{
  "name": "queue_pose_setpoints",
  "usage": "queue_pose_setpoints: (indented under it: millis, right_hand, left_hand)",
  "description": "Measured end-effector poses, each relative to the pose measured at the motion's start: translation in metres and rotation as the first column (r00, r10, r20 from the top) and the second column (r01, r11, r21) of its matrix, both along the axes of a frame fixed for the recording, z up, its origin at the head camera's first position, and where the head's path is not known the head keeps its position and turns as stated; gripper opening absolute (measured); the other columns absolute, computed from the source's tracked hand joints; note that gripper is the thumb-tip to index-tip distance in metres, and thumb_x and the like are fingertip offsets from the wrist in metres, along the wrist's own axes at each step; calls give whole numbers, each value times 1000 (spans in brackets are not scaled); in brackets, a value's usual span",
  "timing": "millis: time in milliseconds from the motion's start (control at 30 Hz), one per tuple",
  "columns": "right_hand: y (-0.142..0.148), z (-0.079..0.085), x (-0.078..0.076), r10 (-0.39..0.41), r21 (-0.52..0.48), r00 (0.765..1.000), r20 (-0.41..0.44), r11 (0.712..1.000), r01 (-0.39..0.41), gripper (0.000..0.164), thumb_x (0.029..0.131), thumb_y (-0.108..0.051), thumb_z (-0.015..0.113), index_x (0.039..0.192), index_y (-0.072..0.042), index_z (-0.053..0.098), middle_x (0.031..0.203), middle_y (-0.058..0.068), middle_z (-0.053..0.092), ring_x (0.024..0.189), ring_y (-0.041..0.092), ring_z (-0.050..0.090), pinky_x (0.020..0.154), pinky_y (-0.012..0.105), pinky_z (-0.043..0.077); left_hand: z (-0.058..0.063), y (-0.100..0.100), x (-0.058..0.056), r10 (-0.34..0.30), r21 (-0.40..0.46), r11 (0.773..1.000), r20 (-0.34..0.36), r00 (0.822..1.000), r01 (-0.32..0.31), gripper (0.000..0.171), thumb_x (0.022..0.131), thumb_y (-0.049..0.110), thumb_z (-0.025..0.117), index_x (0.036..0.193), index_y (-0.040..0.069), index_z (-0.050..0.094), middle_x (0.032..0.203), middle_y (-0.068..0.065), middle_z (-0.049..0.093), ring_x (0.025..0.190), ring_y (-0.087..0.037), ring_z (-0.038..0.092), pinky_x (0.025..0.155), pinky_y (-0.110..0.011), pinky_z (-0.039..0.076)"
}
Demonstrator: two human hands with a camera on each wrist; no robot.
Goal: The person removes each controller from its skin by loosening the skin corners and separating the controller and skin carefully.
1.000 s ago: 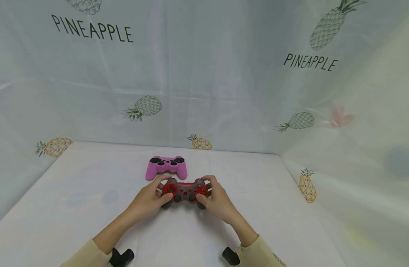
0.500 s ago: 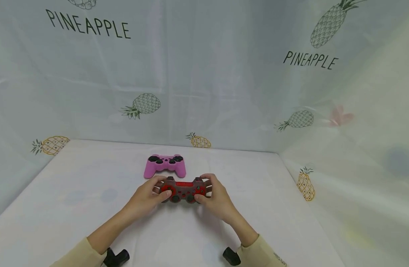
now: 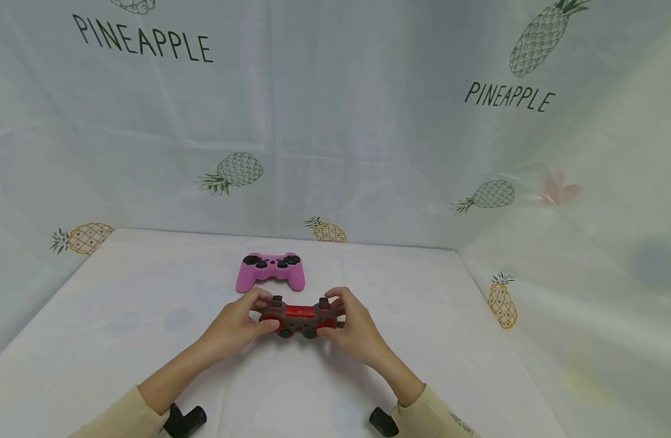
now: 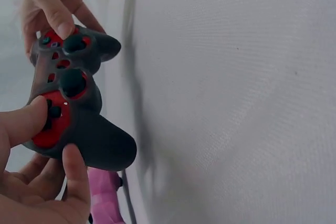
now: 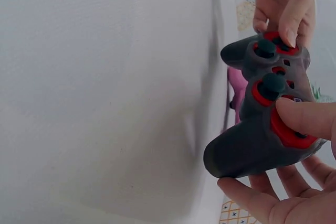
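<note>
While left hand (image 3: 235, 328) and right hand (image 3: 359, 333) grip it, a two-handled grey-and-red gamepad (image 3: 299, 319) bridges their fingers. Thumbs (image 5: 307, 118) lie atop.

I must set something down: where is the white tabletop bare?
Left of the left hand and right of the right hand, the white tabletop is bare out to its edges. The middle is crowded: the hands hold a grey-and-red, two-grip game controller, with a pink two-grip game controller just beyond.
</note>
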State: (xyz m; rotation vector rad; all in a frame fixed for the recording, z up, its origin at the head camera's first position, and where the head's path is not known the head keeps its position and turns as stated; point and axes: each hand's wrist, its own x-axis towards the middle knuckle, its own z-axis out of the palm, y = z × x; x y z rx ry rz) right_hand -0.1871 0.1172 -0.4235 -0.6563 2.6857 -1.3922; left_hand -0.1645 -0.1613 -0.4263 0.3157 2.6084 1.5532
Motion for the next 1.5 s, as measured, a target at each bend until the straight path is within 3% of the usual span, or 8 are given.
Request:
queue_pose_setpoints:
  millis: [200,500,633,833,1033,1167,1333,1500]
  right_hand:
    - [0,-2,-2,38,58,999,-35,998,-36,57,85,0,88,132,-8,57,110,3,64,104,18,63,91,37,61]
    - [0,-5,-3,53,64,998,-45,997,-50,53,82,2,89,123,-8,57,111,4,64,105,20,64,90,36,61]
    - [1,-5,-3,66,60,997,-47,996,-63,51,81,2,90,119,-9,57,111,3,65,105,19,64,90,35,61]
    - [6,0,-2,148,129,988,-49,982,-141,48,84,-3,90,120,-10,59,112,1,63,107,18,64,93,36,59]
    - [18,20,-10,298,186,953,57,935,-303,46,95,-19,80,136,-13,60,121,-3,66,111,13,64,99,47,56]
    - [21,34,-20,340,195,934,114,914,-357,36,100,-24,73,133,-9,67,115,-5,71,106,11,66,95,38,58]
    - [16,45,-38,341,237,923,180,895,-377,25,107,-25,63,125,-13,75,103,-11,73,93,9,68,85,30,56]
    - [8,48,-54,403,230,861,310,847,-479,21,109,-22,62,120,-15,78,103,-8,75,87,12,72,83,29,58]
  left_hand:
    - [-3,-2,-2,-48,41,998,24,999,47,49,96,17,81,136,7,55,129,-19,67,77,-24,71,69,-30,49]
    - [-3,-2,-4,-73,52,996,45,996,71,50,92,23,86,131,10,58,125,-17,67,74,-23,67,67,-31,49]
    - [-2,-2,-6,-84,9,996,36,996,83,48,90,29,88,127,15,61,121,-12,69,74,-21,64,68,-33,51]
    - [1,-1,-9,-131,-139,983,-50,990,123,42,85,35,91,119,21,70,108,3,70,96,-19,62,74,-35,51]
    - [3,-1,-8,-159,-242,961,-88,983,134,41,80,38,94,113,24,73,105,9,69,103,-16,61,82,-40,49]
    - [3,-3,-8,-161,-263,956,-95,982,131,42,79,40,95,112,25,74,106,9,70,105,-16,62,85,-42,50]
    - [3,-5,-9,-180,-258,955,-114,977,146,41,82,41,93,114,24,73,105,11,71,103,-14,63,83,-39,52]
    - [3,-10,-12,-219,-212,958,-118,968,191,40,86,33,90,119,21,72,110,6,71,87,-11,66,72,-29,54]
